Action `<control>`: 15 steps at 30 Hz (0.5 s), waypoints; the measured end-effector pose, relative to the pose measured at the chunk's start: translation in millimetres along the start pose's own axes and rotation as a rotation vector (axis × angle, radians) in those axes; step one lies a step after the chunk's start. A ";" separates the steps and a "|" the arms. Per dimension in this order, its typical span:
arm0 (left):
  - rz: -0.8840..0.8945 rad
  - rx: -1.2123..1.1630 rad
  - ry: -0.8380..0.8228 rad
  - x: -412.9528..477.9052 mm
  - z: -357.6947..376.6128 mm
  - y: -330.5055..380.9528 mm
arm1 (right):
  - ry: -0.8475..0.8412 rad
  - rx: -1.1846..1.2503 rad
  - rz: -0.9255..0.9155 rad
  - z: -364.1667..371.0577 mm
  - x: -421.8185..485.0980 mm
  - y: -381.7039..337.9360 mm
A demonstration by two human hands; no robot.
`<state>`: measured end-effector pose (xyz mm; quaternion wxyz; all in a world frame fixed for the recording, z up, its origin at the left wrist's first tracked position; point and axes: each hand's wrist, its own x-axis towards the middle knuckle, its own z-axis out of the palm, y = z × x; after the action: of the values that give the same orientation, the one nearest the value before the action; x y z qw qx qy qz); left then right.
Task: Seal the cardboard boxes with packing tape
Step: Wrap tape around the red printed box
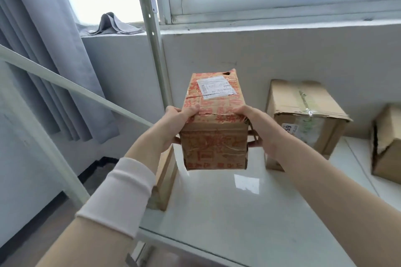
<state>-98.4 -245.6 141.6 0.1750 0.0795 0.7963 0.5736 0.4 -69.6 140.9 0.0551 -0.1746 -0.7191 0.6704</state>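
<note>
Both hands, left hand [173,124] and right hand [258,128], are gripping a red-printed cardboard box [214,128] above the white shelf [238,212], its long axis pointing away; its white shipping label [218,88] is seemingly unreadable.

A box [213,119] is held over the shelf [238,212], the left grip [173,123] on its left side and the right grip [258,128] on its right. A second box [303,112] is set right of it by the far wall, a third box [388,143] farther right. A fourth box [167,171] is stood at the shelf's left edge, below the held one
</note>
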 end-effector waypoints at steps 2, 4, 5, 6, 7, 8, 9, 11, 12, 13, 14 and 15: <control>0.012 0.009 0.003 -40.2 12.2 -9.4 | 0.001 -0.039 0.000 -8.6 -38.2 5.6; 0.001 -0.007 0.024 -83.9 27.1 -23.0 | 0.000 -0.063 0.004 -17.2 -75.7 18.4; -0.010 -0.026 0.024 -103.6 34.3 -31.4 | -0.006 -0.071 0.010 -21.8 -92.8 26.9; -0.022 -0.040 0.010 -121.3 41.0 -40.4 | -0.013 -0.082 0.021 -26.0 -109.4 35.7; -0.030 -0.051 -0.020 -138.6 47.7 -49.1 | -0.022 -0.096 0.032 -30.3 -125.3 45.2; -0.033 -0.057 -0.051 -153.3 54.0 -58.2 | -0.030 -0.102 0.046 -33.9 -140.6 55.0; -0.032 -0.065 -0.078 -166.4 59.6 -66.4 | -0.034 -0.103 0.059 -38.3 -153.0 65.6; -0.028 -0.063 -0.108 -189.4 71.6 -79.9 | -0.047 -0.104 0.086 -48.9 -174.2 86.1; -0.024 -0.056 -0.121 -198.3 78.3 -85.3 | -0.051 -0.105 0.103 -54.9 -182.1 94.1; -0.027 -0.051 -0.138 -205.7 85.7 -89.6 | -0.050 -0.108 0.126 -61.7 -187.4 101.3; -0.036 -0.048 -0.157 -210.4 93.3 -94.0 | -0.050 -0.114 0.152 -68.3 -191.3 106.4; -0.044 -0.050 -0.174 -214.1 101.4 -97.3 | -0.051 -0.126 0.178 -75.0 -193.7 110.4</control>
<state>144.6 -257.9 61.7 0.2582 0.1072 0.7650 0.5802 224.1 -57.3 69.5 -0.0341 -0.2235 -0.7426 0.6304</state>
